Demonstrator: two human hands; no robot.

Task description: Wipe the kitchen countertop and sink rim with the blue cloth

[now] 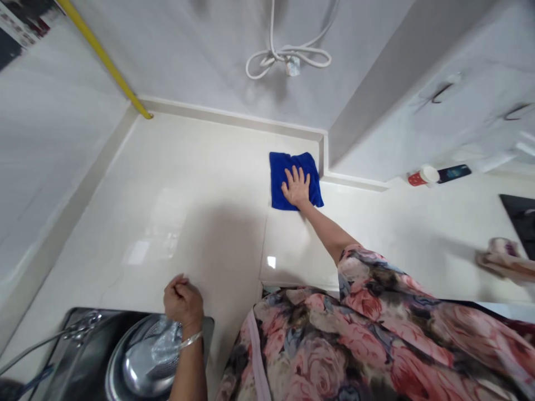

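My right hand [296,188] lies flat with its fingers spread on a blue cloth [279,195]. Beneath it, the cloth is spread out on the pale countertop [209,161], close to the corner of the wall ledge. At the lower left, my left hand [183,301] is curled into a loose fist by the back edge of the sink [90,356]; I see nothing in it. A bracelet [191,340] circles the left wrist. Below that hand, metal bowls [140,367] sit in the sink, partly covered by my forearm.
A faucet [83,328] stands at the sink's left. White cable [288,53] hangs looped on the back wall, and a yellow pipe [108,61] meets the counter at the left corner. Toward the right are a red paper cup [422,176], a phone [455,173] and a black stove edge [520,214].
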